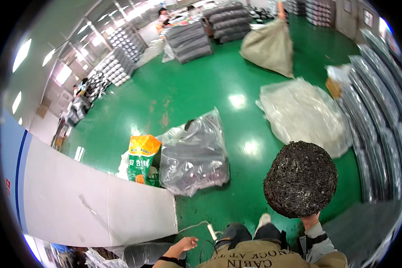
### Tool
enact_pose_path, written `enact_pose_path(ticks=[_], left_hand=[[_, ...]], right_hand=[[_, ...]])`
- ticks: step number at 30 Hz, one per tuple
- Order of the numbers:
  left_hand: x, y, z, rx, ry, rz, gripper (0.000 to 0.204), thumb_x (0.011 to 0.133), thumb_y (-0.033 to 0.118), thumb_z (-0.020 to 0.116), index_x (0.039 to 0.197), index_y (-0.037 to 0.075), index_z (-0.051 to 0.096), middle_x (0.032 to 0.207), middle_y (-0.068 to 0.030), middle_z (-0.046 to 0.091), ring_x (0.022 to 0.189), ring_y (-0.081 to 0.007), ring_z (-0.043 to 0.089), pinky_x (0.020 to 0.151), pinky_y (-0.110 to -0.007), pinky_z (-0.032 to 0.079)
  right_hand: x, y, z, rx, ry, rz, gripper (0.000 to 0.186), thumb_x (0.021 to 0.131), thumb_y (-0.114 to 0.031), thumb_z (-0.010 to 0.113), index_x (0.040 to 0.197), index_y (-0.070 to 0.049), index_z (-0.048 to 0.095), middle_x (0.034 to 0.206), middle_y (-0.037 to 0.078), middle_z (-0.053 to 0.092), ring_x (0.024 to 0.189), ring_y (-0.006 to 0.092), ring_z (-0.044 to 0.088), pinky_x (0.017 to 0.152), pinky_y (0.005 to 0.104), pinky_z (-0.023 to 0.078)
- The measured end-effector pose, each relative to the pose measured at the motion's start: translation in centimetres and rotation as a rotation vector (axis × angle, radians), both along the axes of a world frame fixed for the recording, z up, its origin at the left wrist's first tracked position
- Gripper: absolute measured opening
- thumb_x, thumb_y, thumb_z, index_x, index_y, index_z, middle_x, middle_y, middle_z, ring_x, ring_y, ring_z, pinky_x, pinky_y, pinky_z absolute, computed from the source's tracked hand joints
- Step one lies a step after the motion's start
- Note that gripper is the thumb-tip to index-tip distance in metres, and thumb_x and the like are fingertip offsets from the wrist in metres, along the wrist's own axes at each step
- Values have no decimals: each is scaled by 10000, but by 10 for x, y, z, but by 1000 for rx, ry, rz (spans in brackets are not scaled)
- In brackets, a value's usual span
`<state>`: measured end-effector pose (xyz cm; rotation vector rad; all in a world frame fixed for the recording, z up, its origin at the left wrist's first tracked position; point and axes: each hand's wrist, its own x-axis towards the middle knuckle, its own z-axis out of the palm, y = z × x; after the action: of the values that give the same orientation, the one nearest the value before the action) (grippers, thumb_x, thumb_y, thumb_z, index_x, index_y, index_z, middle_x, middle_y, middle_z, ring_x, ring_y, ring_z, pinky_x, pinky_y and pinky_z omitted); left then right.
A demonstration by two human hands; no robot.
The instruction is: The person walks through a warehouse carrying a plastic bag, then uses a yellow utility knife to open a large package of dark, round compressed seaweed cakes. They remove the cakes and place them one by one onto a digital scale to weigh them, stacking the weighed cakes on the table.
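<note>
At the right, my right hand (pixel 311 220) grips a thick, round black cake (pixel 301 179) from its lower edge. The cake has a rough, matted surface that looks like dried seaweed, and it hides most of my fingers. My left hand (pixel 187 243) is low in front of my body, fingers curled in, with nothing visible in it. Beside that hand stands the white table or panel (pixel 134 205), and a white cord with a power strip (pixel 212 232) lies on the floor nearby.
A clear plastic bag of dark goods (pixel 194 161) stands by a green and orange sack (pixel 143 156). Ahead right lies a pale plastic sheet (pixel 303 116). Stacked bagged goods (pixel 375 116) line the right side. Farther off, a person carries a large beige sack (pixel 270 47).
</note>
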<state>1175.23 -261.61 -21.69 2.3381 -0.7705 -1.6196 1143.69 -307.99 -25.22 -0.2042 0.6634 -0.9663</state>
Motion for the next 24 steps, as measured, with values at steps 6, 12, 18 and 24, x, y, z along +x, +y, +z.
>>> enact_pose_path(ticks=[6, 12, 18, 24], left_hand=[[93, -97, -55, 36, 51, 369, 326, 767, 188, 540, 1067, 60, 540, 707, -73, 616, 658, -173, 601, 602, -287, 456], [285, -320, -67, 71, -15, -600, 327, 730, 247, 547, 991, 50, 562, 856, -135, 619, 801, -304, 594, 696, -395, 458], [525, -539, 18, -503, -396, -6, 307, 763, 218, 525, 1025, 59, 532, 866, -161, 604, 819, -334, 571, 685, -393, 455], [692, -632, -14, -326, -488, 279, 283, 777, 253, 499, 992, 77, 552, 836, -175, 596, 799, -345, 567, 680, -411, 460]], right_hand=[[198, -183, 10, -158, 47, -61, 484, 879, -369, 343, 1250, -61, 372, 1299, 127, 337, 1117, 285, 398, 905, 435, 379], [364, -314, 87, -129, -106, 315, 486, 854, -383, 417, 1234, -81, 403, 1264, 100, 404, 1140, 283, 387, 953, 468, 323], [518, -435, 93, -228, -198, 391, 484, 847, -398, 413, 1226, -96, 412, 1266, 84, 413, 1139, 287, 404, 971, 457, 310], [740, -615, 48, -209, -144, 308, 492, 843, -415, 399, 1212, -90, 421, 1233, 84, 442, 1135, 275, 407, 967, 447, 317]])
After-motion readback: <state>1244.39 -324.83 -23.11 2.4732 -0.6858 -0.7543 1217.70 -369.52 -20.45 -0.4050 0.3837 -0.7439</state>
